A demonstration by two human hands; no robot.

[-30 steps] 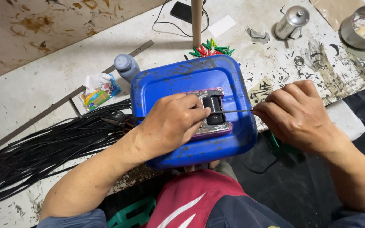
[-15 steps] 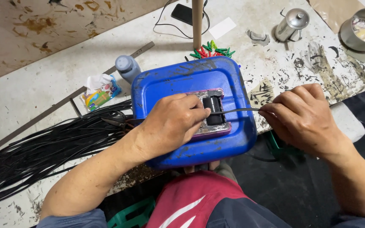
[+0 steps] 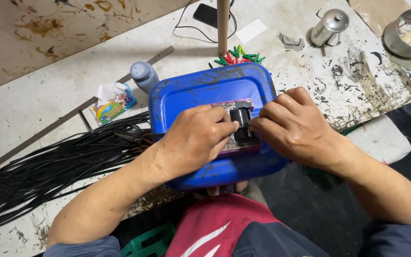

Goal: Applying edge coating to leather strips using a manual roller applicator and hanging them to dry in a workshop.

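Both hands are meeting over the middle of the blue tub (image 3: pixel 205 90), which is lying upturned on the worktop (image 3: pixel 48 85) at the person's lap, giving a raised, steady base to work on. The left hand (image 3: pixel 193 138) is curling down, fingertips pinching the left side of a small black block (image 3: pixel 241 120), seemingly to keep it from shifting. The right hand (image 3: pixel 293 126) is coming in from the other side, fingers bunched and narrow, pressing at the block's right edge; whether anything thin is pinched between them I cannot tell. The block is sitting on a silvery plate (image 3: pixel 236 143) at the tub's centre, right between the two hands. Off to the left, a big sheaf of black strips (image 3: pixel 48 171) is fanning across the worktop, within easy reach of the left arm. Behind the tub, coloured clips (image 3: pixel 239 54) are clustering at a wooden post (image 3: pixel 223 21), with a grey bottle (image 3: pixel 143 76) beside a crumpled packet (image 3: pixel 112 101), and a metal flask (image 3: pixel 330 26) further right.
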